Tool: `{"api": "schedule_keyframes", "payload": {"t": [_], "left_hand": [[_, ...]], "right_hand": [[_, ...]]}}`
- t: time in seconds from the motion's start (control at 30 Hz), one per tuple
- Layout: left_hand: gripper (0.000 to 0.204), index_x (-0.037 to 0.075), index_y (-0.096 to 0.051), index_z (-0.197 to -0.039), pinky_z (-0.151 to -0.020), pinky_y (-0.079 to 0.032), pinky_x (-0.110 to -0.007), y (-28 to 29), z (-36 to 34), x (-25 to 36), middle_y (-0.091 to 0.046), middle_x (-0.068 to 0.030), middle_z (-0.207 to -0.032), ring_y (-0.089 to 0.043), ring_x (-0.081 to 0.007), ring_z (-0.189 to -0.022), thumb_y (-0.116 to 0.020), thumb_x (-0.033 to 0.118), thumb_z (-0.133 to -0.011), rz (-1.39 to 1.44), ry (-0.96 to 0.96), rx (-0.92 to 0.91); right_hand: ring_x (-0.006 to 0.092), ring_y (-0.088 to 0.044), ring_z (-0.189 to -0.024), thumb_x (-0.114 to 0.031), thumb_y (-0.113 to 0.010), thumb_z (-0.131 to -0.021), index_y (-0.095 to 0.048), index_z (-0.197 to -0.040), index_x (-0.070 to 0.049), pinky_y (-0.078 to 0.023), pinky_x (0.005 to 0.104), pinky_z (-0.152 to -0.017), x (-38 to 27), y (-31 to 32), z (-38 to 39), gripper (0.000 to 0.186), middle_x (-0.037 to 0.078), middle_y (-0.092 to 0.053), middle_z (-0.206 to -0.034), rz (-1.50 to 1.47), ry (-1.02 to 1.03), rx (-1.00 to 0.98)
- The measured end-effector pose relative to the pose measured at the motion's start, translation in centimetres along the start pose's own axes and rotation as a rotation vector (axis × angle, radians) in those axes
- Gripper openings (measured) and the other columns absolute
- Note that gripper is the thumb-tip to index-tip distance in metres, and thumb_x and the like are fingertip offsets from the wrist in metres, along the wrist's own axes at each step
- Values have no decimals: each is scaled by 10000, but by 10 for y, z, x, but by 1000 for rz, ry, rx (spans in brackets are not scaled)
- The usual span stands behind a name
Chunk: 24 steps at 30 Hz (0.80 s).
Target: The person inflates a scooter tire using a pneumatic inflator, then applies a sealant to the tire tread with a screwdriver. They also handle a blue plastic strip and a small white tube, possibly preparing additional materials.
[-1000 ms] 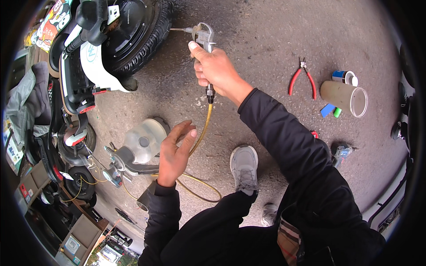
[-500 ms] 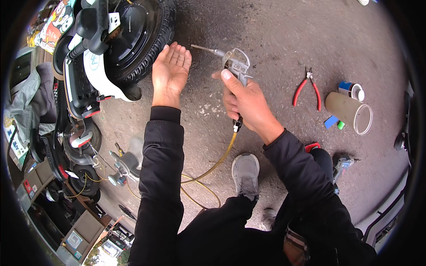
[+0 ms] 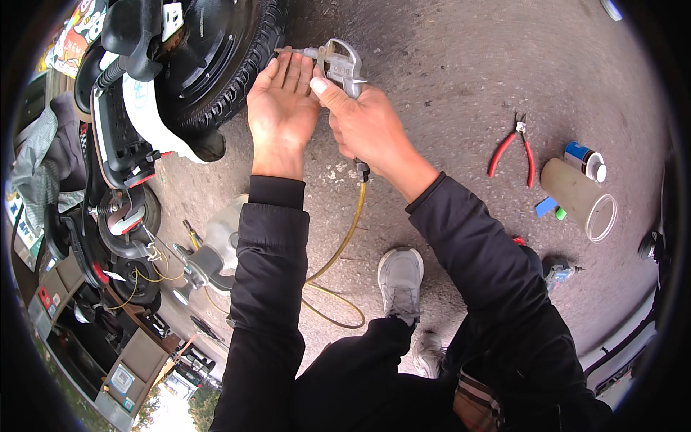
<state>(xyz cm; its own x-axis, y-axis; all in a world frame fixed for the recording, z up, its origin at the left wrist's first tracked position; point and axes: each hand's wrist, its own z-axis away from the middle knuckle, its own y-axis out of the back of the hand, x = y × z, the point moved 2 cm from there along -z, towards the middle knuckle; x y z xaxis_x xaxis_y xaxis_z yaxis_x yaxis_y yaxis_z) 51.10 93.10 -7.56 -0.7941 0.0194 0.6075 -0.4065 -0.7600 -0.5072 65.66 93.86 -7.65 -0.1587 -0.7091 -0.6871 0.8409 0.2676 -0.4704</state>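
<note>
My right hand [image 3: 371, 133] is wrapped round a silver air blow gun [image 3: 342, 70], thumb on its upper side. Its thin nozzle points left, passing over the fingertips of my left hand [image 3: 284, 115]. That hand lies palm up with the fingers stretched out, holding nothing. From the gun's lower end a yellow air hose [image 3: 353, 229] runs down and loops on the ground. Just left of my left hand stands a black knobbly tyre [image 3: 245, 86] on a wheel with a white fender [image 3: 147, 119]. Whether the nozzle touches the fingers or tyre, I cannot tell.
On the ground to the right lie red-handled pliers [image 3: 517, 147], a blue-and-white can [image 3: 584, 160], a cloudy plastic jar [image 3: 579, 198] and a power tool [image 3: 558, 272]. A grey machine with a clear bowl [image 3: 223, 237] stands by my left sleeve. Scooter parts [image 3: 126, 219] fill the left side.
My right hand has carried the blow gun left and up, bringing its nozzle over my left fingertips. My left hand stays palm up. The view has shifted slightly.
</note>
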Motion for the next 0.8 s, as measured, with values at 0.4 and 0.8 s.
{"api": "schedule_keyframes", "payload": {"t": [0.4, 0.8], "left_hand": [[246, 42, -643, -1216, -1093, -506, -406, -11, -17, -8, -609, -58, -1260, -570, -209, -1192, -598, 210, -1043, -83, -122, 76], [138, 55, -652, -1060, -992, -527, -383, -1, -30, -14, -655, -43, -1048, -623, -192, -980, -639, 172, -987, 92, -97, 96]], "right_hand": [[117, -515, -541, -535, -681, -1038, -616, -926, -9, -410, 307, -469, -1, 5, 1, 542, 8, -544, -669, 45, -13, -26], [46, -348, -517, -490, -607, -1101, -617, -1373, -38, -340, 255, -453, -7, 28, 52, 527, -79, -349, -679, -154, -76, -69]]}}
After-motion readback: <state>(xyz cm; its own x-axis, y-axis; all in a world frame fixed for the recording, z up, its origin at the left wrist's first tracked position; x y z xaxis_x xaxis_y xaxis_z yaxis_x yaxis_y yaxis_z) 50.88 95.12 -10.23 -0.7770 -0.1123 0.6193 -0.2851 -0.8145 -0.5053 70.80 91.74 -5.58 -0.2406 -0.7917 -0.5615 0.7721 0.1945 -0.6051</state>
